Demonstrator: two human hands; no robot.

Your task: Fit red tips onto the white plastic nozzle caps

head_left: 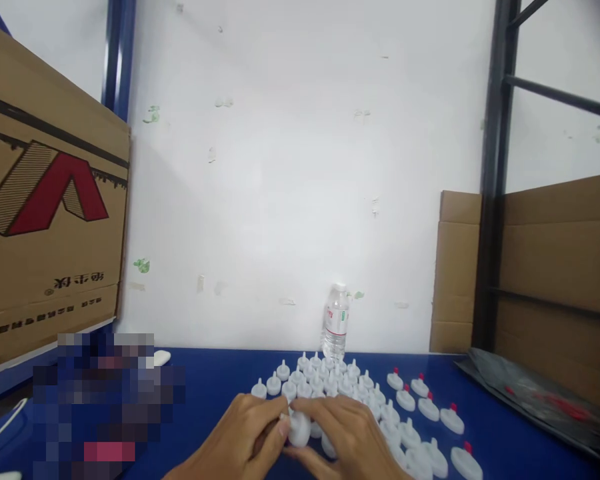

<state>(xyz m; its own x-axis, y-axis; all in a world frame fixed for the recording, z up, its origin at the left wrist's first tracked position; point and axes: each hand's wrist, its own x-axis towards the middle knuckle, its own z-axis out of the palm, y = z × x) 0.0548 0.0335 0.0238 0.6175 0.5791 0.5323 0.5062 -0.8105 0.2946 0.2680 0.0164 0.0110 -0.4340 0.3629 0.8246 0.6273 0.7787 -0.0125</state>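
Observation:
Between my two hands, low in the head view, is a white plastic nozzle cap (299, 430). My left hand (255, 427) closes on it from one side, thumb and forefinger pinched against it. From the other side my right hand (347, 427) grips the same cap with bent fingers. Many similar white nozzle caps (345, 385) stand upright, spouts up, in a tight cluster behind and beside my right hand. Farther right, several white caps with red tips (429, 408) stand apart from that cluster. Whether the held cap carries a red tip is hidden by my fingers.
A clear water bottle (336, 323) stands against the white wall on the blue table (205, 373). A grey plastic bag (545, 400) with small red pieces lies at the right. A large cardboard box (55, 200) rises at the left. A pixelated patch covers the left tabletop.

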